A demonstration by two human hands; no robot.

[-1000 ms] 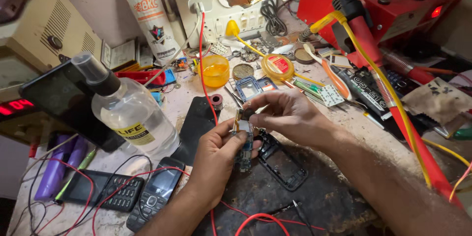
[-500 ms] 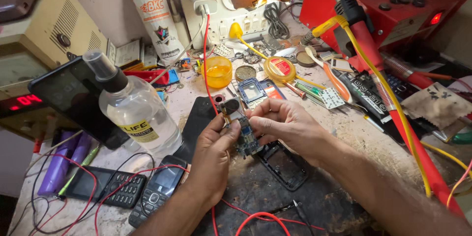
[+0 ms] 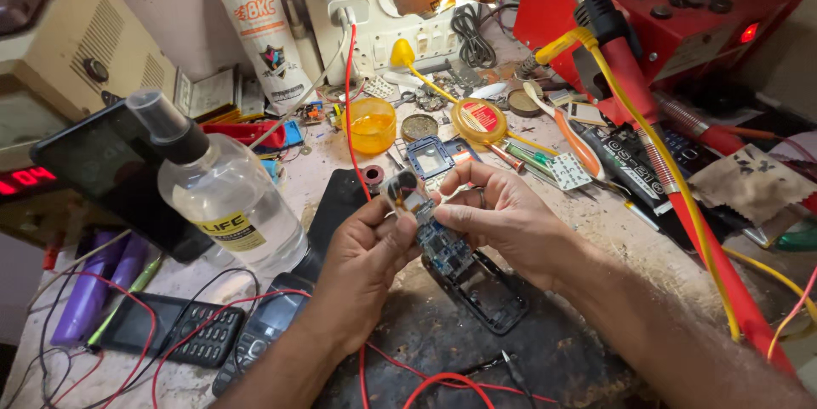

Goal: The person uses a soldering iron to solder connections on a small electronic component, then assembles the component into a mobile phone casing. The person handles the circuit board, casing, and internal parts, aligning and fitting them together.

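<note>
A white paper-wrapped roll with red and dark printing leans against the wall at the back of a crowded table, near a round yellow tin with a red label and a clear plastic bottle bearing a yellow-and-black label. Above the table's centre, two bare hands hold a small blue-green circuit board with a round dark part at its upper end. The left hand pinches the board's upper end between thumb and fingers; the right hand closes its grip along the side. Just beneath lies an empty black phone frame on a worn dark mat.
</note>
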